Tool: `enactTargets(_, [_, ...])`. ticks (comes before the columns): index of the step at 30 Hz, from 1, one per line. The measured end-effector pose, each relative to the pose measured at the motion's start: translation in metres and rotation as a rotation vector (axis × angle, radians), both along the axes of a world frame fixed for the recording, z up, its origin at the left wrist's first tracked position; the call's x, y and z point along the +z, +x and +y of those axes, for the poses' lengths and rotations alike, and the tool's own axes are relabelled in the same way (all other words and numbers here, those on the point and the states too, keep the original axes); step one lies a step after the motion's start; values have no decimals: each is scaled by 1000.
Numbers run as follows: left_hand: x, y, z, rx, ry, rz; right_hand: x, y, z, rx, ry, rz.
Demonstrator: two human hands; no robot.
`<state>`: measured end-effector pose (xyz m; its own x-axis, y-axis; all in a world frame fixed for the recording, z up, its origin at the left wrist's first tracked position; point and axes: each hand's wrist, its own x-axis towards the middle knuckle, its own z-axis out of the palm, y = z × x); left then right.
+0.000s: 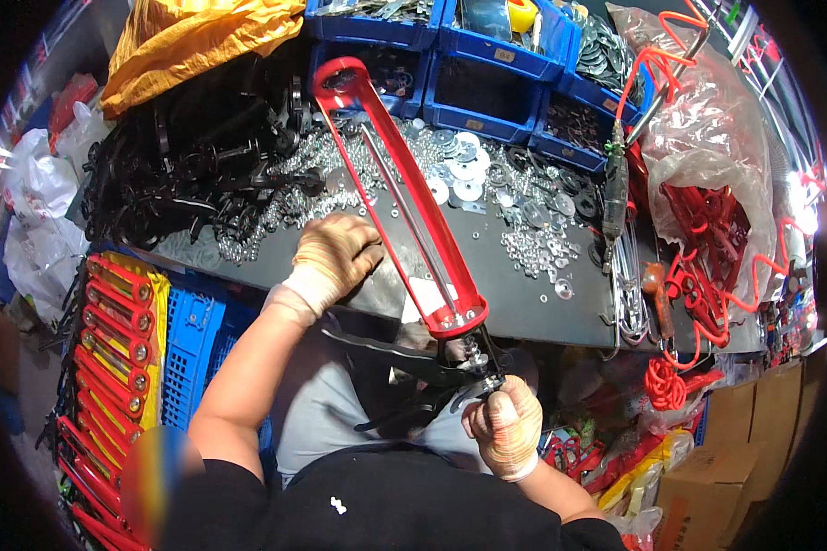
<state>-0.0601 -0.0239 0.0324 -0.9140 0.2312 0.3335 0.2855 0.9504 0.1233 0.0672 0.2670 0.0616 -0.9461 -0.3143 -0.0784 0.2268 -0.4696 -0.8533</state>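
Observation:
A caulking gun [412, 193] with a red open frame slants across the bench edge, its round end pointing away and to the left. A metal rod [413, 220] runs inside the frame, and its black handle and trigger hang over my lap. My right hand [507, 427], gloved, is closed round the metal parts at the gun's rear end. My left hand [335, 257], also gloved, rests on the dark bench [533, 308] beside a heap of small metal nuts [317, 156]. Its fingers are curled together; whatever they hold, if anything, is hidden.
Black handle parts [184, 165] pile up at the left, near an orange sack [202, 41]. Blue bins [487, 119] line the back, with metal discs [464, 170] before them. A red coiled hose [666, 381] hangs right. Red frames [115, 340] lie stacked lower left.

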Motion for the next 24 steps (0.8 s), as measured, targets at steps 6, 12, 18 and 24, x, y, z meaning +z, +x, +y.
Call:
enactTargets(6, [26,-7,-1,232,1258,593,-4,-4,3,-146,407,58])
enactTargets(12, [73,2,-2,170,1221,363,19,-9,18,-45,766,416])
enactTargets(18, [114,20,10,109,343,1189,7,-22,39,248,190,21])
enactTargets(24, [154,48,75,-1150,2127,97,-6,-49,-10,105,-665,-207])
